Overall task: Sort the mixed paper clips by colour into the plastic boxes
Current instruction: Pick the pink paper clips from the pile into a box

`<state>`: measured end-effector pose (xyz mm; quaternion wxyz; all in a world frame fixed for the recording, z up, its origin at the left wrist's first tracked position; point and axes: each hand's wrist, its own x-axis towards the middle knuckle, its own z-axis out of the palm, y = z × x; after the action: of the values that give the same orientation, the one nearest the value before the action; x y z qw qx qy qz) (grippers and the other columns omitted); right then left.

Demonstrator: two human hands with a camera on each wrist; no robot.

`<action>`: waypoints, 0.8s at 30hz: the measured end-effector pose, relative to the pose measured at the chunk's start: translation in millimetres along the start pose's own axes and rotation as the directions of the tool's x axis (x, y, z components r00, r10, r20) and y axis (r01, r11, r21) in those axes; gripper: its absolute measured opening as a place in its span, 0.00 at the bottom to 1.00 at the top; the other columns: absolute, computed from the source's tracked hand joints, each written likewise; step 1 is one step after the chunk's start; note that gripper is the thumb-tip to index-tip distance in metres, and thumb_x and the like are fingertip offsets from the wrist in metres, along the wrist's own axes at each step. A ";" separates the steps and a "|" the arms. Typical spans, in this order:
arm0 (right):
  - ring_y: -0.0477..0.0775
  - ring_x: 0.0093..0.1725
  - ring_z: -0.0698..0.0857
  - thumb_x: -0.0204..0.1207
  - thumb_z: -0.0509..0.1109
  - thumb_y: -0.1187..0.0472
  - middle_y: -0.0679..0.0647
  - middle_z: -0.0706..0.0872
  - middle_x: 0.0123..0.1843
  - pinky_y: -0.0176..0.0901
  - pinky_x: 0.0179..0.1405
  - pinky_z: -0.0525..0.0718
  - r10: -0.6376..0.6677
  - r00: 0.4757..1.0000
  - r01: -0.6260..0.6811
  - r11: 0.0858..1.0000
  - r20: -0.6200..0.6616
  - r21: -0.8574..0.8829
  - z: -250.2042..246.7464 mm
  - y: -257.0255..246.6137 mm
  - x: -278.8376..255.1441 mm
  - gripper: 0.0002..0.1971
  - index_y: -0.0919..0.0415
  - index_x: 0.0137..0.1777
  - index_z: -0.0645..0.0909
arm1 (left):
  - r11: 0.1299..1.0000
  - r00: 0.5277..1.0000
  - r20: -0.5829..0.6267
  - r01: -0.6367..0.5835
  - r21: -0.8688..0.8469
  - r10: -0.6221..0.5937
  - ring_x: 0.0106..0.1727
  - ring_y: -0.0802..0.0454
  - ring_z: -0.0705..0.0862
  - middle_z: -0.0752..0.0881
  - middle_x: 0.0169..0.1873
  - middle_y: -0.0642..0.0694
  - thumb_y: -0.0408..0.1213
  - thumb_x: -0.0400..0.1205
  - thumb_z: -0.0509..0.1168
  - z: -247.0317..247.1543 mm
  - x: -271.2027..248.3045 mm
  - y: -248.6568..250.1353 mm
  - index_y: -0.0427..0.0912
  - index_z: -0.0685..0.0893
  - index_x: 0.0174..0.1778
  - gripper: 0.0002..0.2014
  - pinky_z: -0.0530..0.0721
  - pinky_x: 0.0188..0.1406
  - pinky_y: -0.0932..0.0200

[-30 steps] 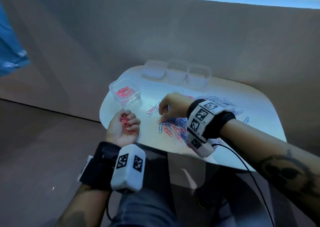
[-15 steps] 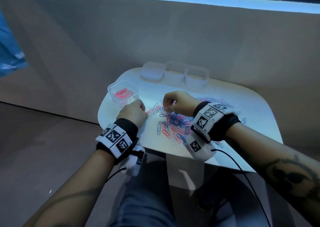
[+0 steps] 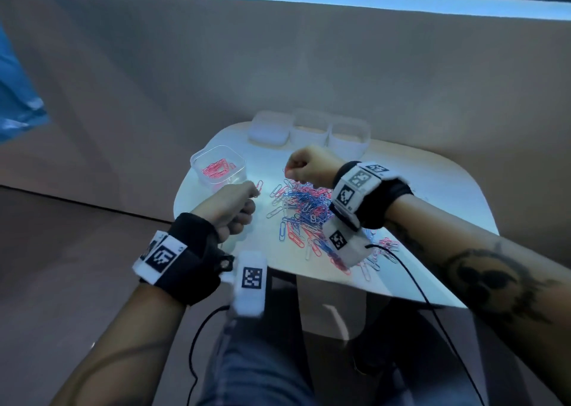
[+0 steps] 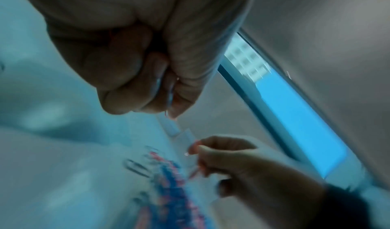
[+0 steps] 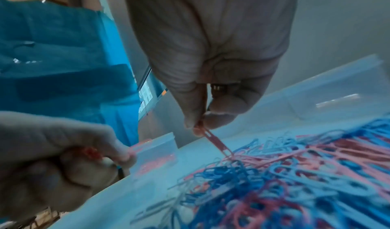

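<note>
The right hand (image 5: 211, 76) pinches a thin pink wire paper clip (image 5: 213, 140) between thumb and forefinger, its lower end touching the mixed pile of pink, blue and white paper clips (image 3: 304, 217) that lies under and beside that wrist. The left hand (image 3: 230, 209), just left of the pile, is curled into a fist around several red-pink clips (image 5: 90, 151). Just beyond the left hand stands a clear square plastic box holding pink clips (image 3: 217, 166). Past the right hand, three more translucent plastic boxes (image 3: 309, 130) sit in a row at the far edge of the white rounded table (image 3: 432, 189).
</note>
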<state>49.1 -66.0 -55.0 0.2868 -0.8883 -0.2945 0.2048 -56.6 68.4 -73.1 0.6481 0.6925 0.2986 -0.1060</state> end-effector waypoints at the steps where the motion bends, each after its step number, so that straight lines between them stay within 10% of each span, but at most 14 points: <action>1: 0.43 0.31 0.75 0.79 0.65 0.63 0.50 0.80 0.33 0.30 0.26 0.75 0.038 0.999 -0.040 0.996 0.030 0.079 -0.7 -2.7 1.3 0.09 0.68 0.54 0.82 | 0.994 0.999 0.043 0.024 -0.103 -0.020 0.11 0.61 0.55 0.60 0.14 0.55 0.34 0.82 0.52 -2.3 -2.4 0.3 0.48 0.59 0.29 0.15 0.48 0.11 0.76; 6: 0.37 0.27 0.79 0.81 0.63 0.63 0.50 0.78 0.33 0.25 0.17 0.71 0.031 0.992 -0.082 0.898 0.123 0.432 -9.9 -12.5 -13.5 0.09 0.55 0.38 0.74 | 0.928 0.981 0.193 0.077 -0.365 -0.006 0.11 0.62 0.57 0.59 0.13 0.54 0.35 0.80 0.49 -1.7 -6.4 -6.7 0.48 0.59 0.27 0.14 0.48 0.10 0.76; 18: 0.48 0.28 0.76 0.79 0.62 0.71 0.55 0.77 0.29 0.26 0.17 0.76 0.006 0.998 -0.027 0.943 0.065 0.330 -10.4 -13.2 -42.1 0.12 0.58 0.35 0.73 | 0.964 0.973 0.175 -0.103 -0.244 0.148 0.14 0.62 0.56 0.60 0.15 0.56 0.38 0.84 0.54 47.7 -10.6 -4.1 0.47 0.71 0.31 0.14 0.51 0.10 0.71; 24: 0.48 0.30 0.77 0.79 0.63 0.70 0.54 0.77 0.31 0.28 0.21 0.79 -0.084 0.992 0.046 0.932 0.092 0.360 -24.5 -25.2 -54.0 0.11 0.58 0.36 0.75 | 0.511 0.896 0.438 0.340 -0.789 0.079 0.24 0.52 0.83 0.82 0.26 0.43 0.39 0.74 0.68 46.4 -2.2 -17.5 0.35 0.84 0.36 0.09 0.82 0.20 0.64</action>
<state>11.8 -93.4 -10.2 0.4341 -0.7991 -0.2963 0.2918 -56.8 22.9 -92.9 0.9399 0.2210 0.2178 -0.1425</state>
